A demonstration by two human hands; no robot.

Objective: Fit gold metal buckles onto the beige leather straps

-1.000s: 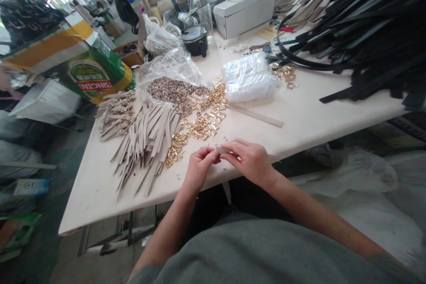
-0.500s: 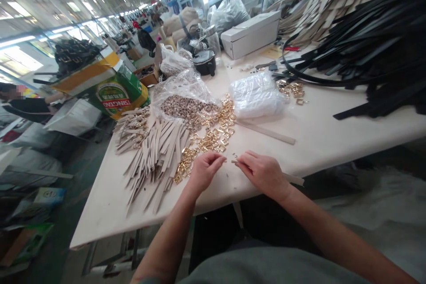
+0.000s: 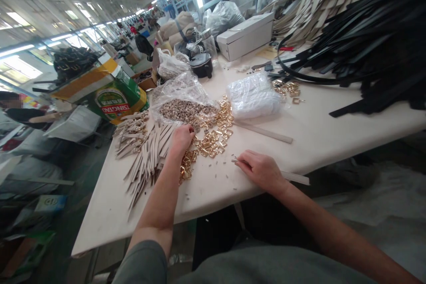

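Observation:
My right hand (image 3: 261, 168) is closed around a beige leather strap (image 3: 296, 178). The strap's short end pokes out past my fingertips, and its long end emerges behind the wrist near the table edge. My left hand (image 3: 181, 140) reaches to where the small beige loops (image 3: 186, 110) meet the gold buckles (image 3: 213, 142). Its fingers are curled together; whatever they pinch is hidden. Beneath that hand and forearm lies a fan of beige straps (image 3: 146, 155). Tiny bits are scattered on the tabletop between my hands.
A clear plastic bag (image 3: 254, 93) lies mid-table, with a loose strap (image 3: 266, 133) in front. Black straps (image 3: 376, 53) pile up on the right. Farther back stand a white box (image 3: 246, 37) and a black pot (image 3: 201, 65). A green carton (image 3: 113, 97) and another person (image 3: 23, 113) are left.
My left hand has left the strap end by my right hand and moved up and left to the loops and buckles. My right hand stays nearly in place, holding the strap.

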